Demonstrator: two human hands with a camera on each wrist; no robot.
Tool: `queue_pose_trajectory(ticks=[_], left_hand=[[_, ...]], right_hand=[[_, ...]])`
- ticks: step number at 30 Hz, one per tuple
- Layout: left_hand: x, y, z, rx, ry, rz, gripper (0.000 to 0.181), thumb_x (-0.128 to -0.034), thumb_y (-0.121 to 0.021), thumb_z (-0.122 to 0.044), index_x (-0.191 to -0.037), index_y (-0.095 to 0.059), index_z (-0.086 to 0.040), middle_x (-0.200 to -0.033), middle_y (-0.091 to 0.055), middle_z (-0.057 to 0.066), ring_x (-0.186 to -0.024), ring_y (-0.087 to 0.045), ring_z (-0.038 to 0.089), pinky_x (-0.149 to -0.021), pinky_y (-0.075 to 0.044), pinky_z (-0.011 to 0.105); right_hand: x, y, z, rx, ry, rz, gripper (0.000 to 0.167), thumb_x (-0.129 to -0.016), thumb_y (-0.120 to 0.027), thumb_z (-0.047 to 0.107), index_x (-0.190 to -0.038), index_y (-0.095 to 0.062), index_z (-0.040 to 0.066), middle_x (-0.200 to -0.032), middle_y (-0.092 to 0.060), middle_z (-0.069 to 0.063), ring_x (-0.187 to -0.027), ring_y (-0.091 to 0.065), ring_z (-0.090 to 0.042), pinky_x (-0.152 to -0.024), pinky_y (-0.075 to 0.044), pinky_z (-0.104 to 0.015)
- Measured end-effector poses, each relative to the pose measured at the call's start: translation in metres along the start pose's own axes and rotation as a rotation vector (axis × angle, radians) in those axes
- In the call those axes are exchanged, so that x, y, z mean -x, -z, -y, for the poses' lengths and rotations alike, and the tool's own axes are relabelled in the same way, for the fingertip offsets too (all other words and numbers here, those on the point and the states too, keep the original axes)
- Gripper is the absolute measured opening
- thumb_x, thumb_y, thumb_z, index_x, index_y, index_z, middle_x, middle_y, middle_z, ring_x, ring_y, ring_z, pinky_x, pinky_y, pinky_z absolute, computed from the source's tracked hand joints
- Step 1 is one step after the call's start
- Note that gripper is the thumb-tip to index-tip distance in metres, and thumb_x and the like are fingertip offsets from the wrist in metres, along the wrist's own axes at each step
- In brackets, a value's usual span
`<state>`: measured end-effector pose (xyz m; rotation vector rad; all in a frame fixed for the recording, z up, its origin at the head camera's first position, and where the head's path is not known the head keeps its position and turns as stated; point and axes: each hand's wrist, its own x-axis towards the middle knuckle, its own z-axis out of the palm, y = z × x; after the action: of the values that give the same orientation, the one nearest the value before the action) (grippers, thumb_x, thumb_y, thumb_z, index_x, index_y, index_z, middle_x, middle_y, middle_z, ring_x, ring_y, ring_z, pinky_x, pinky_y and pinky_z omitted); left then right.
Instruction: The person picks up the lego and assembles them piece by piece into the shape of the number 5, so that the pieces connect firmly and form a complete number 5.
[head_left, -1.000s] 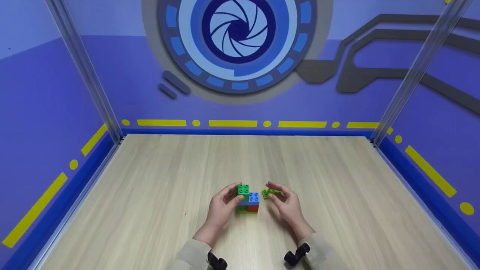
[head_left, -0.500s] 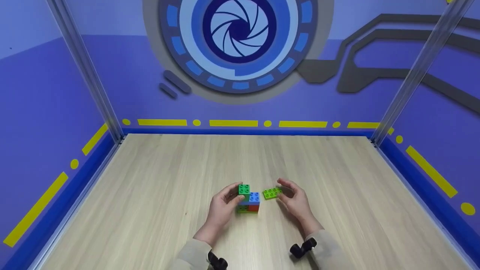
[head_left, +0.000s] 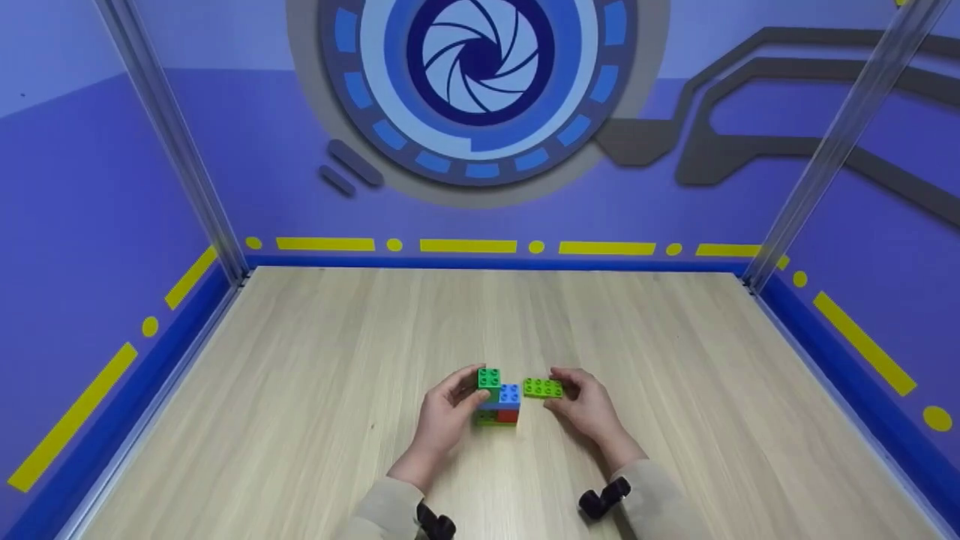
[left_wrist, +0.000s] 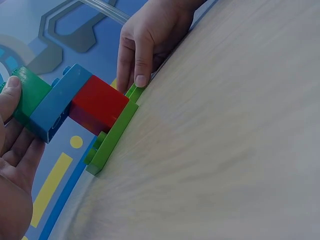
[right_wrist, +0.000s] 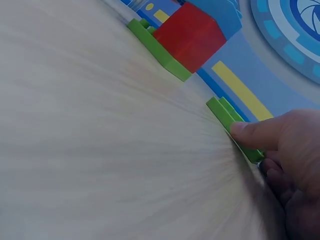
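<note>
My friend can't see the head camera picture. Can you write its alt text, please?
A person's left hand grips the green top brick of a tower, while their right hand pinches a flat lime-green brick beside it, at a pale table with blue-purple walls around.

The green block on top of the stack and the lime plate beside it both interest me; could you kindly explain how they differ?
The green block is tall, while the lime plate is thin.
The block shows four studs on top; the plate shows eight.
The block is a deeper green; the plate is yellower.
The left hand holds the block; the right hand grips the plate.
Both are green, studded pieces.
</note>
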<state>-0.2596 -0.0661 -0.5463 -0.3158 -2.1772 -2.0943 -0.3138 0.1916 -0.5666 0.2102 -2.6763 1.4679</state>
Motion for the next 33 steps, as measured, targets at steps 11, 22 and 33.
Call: queue_pose_trajectory(ticks=[11,22,33], left_hand=[[-0.0002,-0.0006,-0.0004,-0.004,-0.005,-0.005,0.048,-0.0966,-0.072,-0.021,-0.141,-0.061,-0.006,-0.141,-0.064,0.015,-0.135,-0.059,0.031,-0.112,-0.051,0.028],[-0.0003,-0.0008,0.0001,-0.003,-0.034,-0.001,0.049,-0.0957,-0.072,-0.020,-0.140,-0.060,-0.002,-0.139,-0.064,0.017,-0.132,-0.061,0.032,-0.110,-0.053,0.027],[-0.0010,-0.0008,-0.0012,0.011,-0.019,-0.003,0.050,-0.0959,-0.072,-0.018,-0.141,-0.059,-0.001,-0.140,-0.064,0.016,-0.133,-0.060,0.031,-0.110,-0.052,0.025]], right_hand=[[0.0003,0.0006,0.0022,0.083,0.001,0.019,0.043,-0.082,-0.086,0.007,-0.123,-0.074,0.006,-0.112,-0.068,-0.006,-0.099,-0.063,-0.016,-0.083,-0.054,-0.023],[0.0017,0.0010,-0.0016,0.005,0.049,-0.001,0.036,-0.083,-0.084,0.005,-0.118,-0.076,0.012,-0.116,-0.065,-0.005,-0.102,-0.061,-0.016,-0.085,-0.052,-0.021],[0.0027,0.0001,0.0054,-0.142,0.031,-0.054,0.043,-0.086,-0.081,0.004,-0.128,-0.071,0.008,-0.127,-0.072,-0.013,-0.097,-0.069,-0.018,-0.078,-0.056,-0.015]])
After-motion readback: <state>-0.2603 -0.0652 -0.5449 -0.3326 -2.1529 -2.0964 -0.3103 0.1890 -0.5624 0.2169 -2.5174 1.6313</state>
